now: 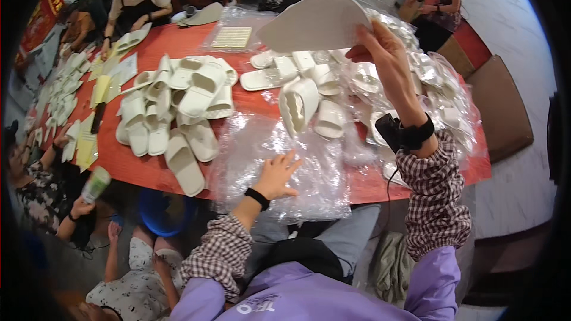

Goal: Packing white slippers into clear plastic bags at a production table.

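Note:
My right hand [385,52] is raised above the far side of the table. It grips a white slipper [318,24] by one end, its flat pale sole turned toward me. My left hand [276,177] has its fingers spread over a stack of clear plastic bags [238,160] at the near edge. Just beyond the bags lie loose white slippers, among them one open-toed slipper [329,120]. To the left of the bags rises a heap of white slippers [202,89]. On the right, under my raised arm, is a pile of slippers in clear wrapping [443,98].
A red cloth [113,169] covers the table. Yellow papers [102,90] and more slippers [62,92] lie farther left, where several people sit or stand. A blue bucket [163,211] is below the front edge. A brown chair [502,107] stands at the right.

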Tool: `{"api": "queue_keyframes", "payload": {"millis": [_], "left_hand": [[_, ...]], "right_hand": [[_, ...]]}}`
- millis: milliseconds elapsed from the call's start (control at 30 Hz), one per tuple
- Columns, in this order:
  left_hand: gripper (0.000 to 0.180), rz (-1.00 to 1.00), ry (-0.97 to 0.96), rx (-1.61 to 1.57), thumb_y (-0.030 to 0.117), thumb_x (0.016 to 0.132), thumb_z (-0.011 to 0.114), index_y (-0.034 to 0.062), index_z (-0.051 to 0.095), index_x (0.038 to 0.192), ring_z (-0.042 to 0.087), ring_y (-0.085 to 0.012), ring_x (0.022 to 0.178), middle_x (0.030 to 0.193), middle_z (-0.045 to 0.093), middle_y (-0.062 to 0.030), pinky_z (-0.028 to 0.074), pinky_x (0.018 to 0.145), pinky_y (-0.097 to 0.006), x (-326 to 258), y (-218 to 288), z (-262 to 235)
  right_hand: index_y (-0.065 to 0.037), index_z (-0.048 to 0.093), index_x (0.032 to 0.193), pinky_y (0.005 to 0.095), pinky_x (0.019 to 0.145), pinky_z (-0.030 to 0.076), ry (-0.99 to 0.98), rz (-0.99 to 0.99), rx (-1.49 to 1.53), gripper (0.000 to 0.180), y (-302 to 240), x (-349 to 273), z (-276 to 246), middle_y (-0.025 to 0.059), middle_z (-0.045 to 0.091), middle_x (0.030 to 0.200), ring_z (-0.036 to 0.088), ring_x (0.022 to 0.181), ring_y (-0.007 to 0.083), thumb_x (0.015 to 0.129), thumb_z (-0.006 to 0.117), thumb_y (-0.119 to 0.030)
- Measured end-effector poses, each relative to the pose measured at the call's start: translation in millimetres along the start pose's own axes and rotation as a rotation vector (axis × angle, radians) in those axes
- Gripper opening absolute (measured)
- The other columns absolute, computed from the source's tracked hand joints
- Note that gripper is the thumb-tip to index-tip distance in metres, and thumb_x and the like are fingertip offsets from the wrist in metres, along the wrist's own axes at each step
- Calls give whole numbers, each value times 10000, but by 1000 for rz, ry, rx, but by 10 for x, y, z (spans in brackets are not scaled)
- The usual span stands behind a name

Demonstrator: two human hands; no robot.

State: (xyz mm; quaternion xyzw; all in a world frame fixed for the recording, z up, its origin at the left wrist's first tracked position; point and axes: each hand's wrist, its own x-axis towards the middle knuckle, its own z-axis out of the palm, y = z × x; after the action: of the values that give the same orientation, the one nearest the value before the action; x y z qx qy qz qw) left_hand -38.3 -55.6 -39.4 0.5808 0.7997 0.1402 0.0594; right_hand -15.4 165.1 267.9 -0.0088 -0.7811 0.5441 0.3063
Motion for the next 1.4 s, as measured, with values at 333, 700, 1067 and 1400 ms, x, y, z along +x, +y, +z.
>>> {"api": "queue_keyframes", "payload": {"millis": [333, 700, 1067, 1400], "left_hand": [[1043, -73, -43, 12, 578, 634, 758, 178, 300, 1481, 304, -294, 1310, 1552, 205, -119, 316, 970, -468, -91, 41, 112], [960, -37, 26, -112, 525, 621, 783, 154, 410, 1424, 358, -297, 1283, 1521, 277, -141, 322, 960, -465, -76, -37, 19], [981, -68, -49, -93, 449, 589, 829, 214, 392, 1436, 342, -311, 1303, 1531, 244, -113, 313, 988, -487, -33, 14, -63], [990, -45, -59, -38, 454, 562, 832, 213, 410, 1425, 363, -309, 1286, 1519, 260, -122, 327, 963, -492, 40, 63, -76]], "right_hand": [[38, 619, 1081, 318, 643, 533, -153, -150, 12, 298, 68, 977, 2087, 152, 688, 842, 697, 695, 221, 920, 543, -201], [-35, 662, 1080, 414, 719, 516, -573, -278, -265, 254, 576, -103, 1621, 198, 671, 890, 656, 807, 352, 868, 601, -160], [-32, 684, 1007, 437, 779, 508, -328, 200, -746, 210, 1563, -1504, -349, 182, 673, 942, 642, 869, 362, 872, 573, -148], [-33, 600, 1076, 446, 823, 496, -197, 252, -1229, 385, 2505, -763, 157, 188, 628, 1052, 576, 1028, 378, 829, 658, -323]]}}
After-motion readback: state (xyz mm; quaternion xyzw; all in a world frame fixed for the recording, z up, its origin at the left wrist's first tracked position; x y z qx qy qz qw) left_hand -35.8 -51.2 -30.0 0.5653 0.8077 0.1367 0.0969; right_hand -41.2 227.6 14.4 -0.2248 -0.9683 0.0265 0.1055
